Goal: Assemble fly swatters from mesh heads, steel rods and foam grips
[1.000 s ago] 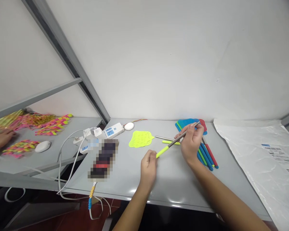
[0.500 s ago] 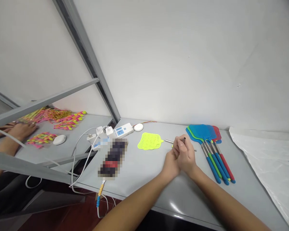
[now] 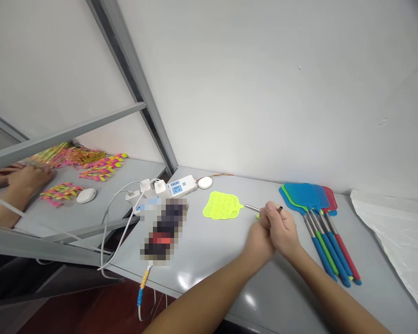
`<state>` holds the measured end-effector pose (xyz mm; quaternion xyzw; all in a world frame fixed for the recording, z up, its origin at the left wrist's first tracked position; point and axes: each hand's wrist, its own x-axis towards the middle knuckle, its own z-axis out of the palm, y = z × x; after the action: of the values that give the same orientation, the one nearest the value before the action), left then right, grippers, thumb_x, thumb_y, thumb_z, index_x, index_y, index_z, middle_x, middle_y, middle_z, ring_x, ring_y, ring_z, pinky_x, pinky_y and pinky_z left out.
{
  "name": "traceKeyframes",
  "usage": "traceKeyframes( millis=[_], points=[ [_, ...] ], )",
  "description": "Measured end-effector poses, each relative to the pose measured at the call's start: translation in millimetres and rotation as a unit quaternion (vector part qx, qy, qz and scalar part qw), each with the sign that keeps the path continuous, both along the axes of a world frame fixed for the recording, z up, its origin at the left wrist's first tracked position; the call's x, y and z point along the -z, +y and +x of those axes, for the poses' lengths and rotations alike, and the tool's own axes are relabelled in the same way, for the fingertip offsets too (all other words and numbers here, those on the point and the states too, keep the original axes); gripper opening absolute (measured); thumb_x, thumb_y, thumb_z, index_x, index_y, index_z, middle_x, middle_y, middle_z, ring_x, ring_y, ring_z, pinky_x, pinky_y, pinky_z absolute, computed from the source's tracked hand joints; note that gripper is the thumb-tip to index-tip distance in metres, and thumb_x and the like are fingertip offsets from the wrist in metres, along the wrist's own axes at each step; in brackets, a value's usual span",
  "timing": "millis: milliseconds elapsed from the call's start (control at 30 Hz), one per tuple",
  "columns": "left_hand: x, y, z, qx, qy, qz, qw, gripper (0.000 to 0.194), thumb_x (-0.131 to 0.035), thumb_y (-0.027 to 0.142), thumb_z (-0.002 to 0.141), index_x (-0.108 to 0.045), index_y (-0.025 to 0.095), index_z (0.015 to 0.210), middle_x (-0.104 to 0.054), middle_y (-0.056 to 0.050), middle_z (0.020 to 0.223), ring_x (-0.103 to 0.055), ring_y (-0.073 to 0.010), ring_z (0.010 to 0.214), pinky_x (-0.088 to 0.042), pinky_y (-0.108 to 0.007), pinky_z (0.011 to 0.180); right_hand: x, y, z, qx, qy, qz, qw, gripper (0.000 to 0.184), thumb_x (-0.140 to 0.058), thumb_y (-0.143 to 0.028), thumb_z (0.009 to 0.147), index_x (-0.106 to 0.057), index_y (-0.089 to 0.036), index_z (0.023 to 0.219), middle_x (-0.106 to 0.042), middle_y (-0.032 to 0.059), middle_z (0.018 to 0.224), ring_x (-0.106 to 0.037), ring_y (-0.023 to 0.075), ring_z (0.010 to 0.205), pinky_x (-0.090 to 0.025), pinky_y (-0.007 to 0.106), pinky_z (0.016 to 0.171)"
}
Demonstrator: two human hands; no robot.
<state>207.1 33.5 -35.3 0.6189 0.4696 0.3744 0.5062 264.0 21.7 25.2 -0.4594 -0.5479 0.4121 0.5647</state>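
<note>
My right hand (image 3: 284, 230) is closed in a fist, and the dark end of a thin rod (image 3: 280, 209) sticks out above its thumb. Pressed against it from the left, my left hand (image 3: 259, 241) is closed too; whatever its fingers hold is hidden. Just beyond the hands, a metal tube (image 3: 252, 208) lies on the table, partly covered by them. A yellow-green fly swatter head (image 3: 223, 205) lies flat to the left of the tube, apart from it. To the right of my hands is a pile of several fly swatters (image 3: 304, 195) with blue, green and red heads and matching grips.
A blurred-out phone (image 3: 165, 229) on a cable lies at left, near power strips (image 3: 182, 186) and a round white disc (image 3: 205, 183). Plastic sheeting (image 3: 386, 236) covers the right side. Past the metal frame (image 3: 139, 104), another person's hand (image 3: 31, 178) rests by colourful strips.
The view has shifted, so the swatters and table things appear farther right. My hands stay together, and the dark rod end now leans more to the right.
</note>
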Motion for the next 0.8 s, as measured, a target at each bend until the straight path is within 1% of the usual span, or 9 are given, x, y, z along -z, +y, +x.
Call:
traceKeyframes(
  millis=[100, 200, 300, 467, 567, 667, 800],
  points=[
    [-8.8, -8.2, -7.4, 0.024, -0.026, 0.006, 0.999, 0.014, -0.049, 0.026, 0.086, -0.058, 0.016, 0.085, -0.06, -0.003, 0.075, -0.054, -0.0158, 0.072, -0.042, -0.023, 0.058, 4.1, -2.2, 6.7, -0.01, 0.003, 0.005, 1.0, 0.042, -0.037, -0.043, 0.097, -0.032, -0.022, 0.061, -0.029, -0.0045, 0.058, -0.029, 0.0113, 0.054, -0.025, 0.028, 0.052],
    [-19.4, -14.6, -14.2, 0.044, -0.065, 0.027, 0.997, 0.016, -0.047, 0.029, 0.089, -0.056, 0.017, 0.084, -0.059, -0.003, 0.077, -0.053, -0.0155, 0.072, -0.042, -0.024, 0.06, 4.9, -5.2, 12.9, -0.021, 0.008, 0.01, 1.0, 0.041, -0.036, -0.041, 0.098, -0.032, -0.022, 0.062, -0.03, -0.0037, 0.059, -0.029, 0.012, 0.056, -0.026, 0.029, 0.054],
    [-24.2, -15.4, -15.7, 0.057, -0.092, 0.032, 0.994, 0.018, -0.044, 0.03, 0.09, -0.054, 0.017, 0.081, -0.057, -0.003, 0.077, -0.053, -0.0161, 0.075, -0.041, -0.024, 0.062, 4.2, -6.0, 15.8, -0.032, 0.016, 0.01, 0.999, 0.04, -0.035, -0.04, 0.098, -0.033, -0.022, 0.062, -0.031, -0.0033, 0.06, -0.03, 0.0125, 0.056, -0.026, 0.03, 0.054],
    [-20.2, -12.4, -12.3, 0.047, -0.098, 0.008, 0.994, 0.02, -0.047, 0.031, 0.089, -0.058, 0.016, 0.084, -0.061, -0.005, 0.08, -0.055, -0.0184, 0.077, -0.041, -0.025, 0.063, 7.6, -1.3, 14.6, -0.032, 0.019, 0.011, 0.999, 0.041, -0.036, -0.041, 0.098, -0.034, -0.022, 0.062, -0.031, -0.0038, 0.059, -0.03, 0.0125, 0.056, -0.027, 0.03, 0.055],
    [-16.3, -11.4, -11.7, 0.047, -0.091, 0.018, 0.995, 0.02, -0.046, 0.031, 0.089, -0.06, 0.017, 0.087, -0.061, -0.005, 0.081, -0.056, -0.0187, 0.078, -0.041, -0.025, 0.063, 9.4, 0.4, 14.4, -0.027, 0.013, 0.016, 0.999, 0.041, -0.036, -0.041, 0.098, -0.034, -0.022, 0.062, -0.032, -0.0037, 0.059, -0.031, 0.0127, 0.056, -0.028, 0.03, 0.055],
    [-12.6, -10.7, -12.5, 0.046, -0.062, 0.025, 0.997, 0.02, -0.045, 0.03, 0.089, -0.061, 0.017, 0.087, -0.06, -0.004, 0.076, -0.055, -0.0176, 0.073, -0.04, -0.025, 0.061, 8.5, 0.0, 14.8, -0.025, 0.004, 0.022, 0.999, 0.041, -0.034, -0.042, 0.098, -0.034, -0.022, 0.062, -0.032, -0.0036, 0.059, -0.032, 0.013, 0.056, -0.028, 0.03, 0.056],
    [-10.2, -11.4, -13.0, 0.033, -0.054, 0.035, 0.997, 0.019, -0.046, 0.027, 0.088, -0.06, 0.015, 0.086, -0.06, -0.004, 0.074, -0.053, -0.0163, 0.069, -0.039, -0.025, 0.058, 4.8, -1.5, 13.4, -0.036, -0.038, 0.024, 0.998, 0.041, -0.033, -0.044, 0.098, -0.034, -0.023, 0.063, -0.032, -0.0038, 0.06, -0.032, 0.0131, 0.057, -0.03, 0.029, 0.057]
  ],
)
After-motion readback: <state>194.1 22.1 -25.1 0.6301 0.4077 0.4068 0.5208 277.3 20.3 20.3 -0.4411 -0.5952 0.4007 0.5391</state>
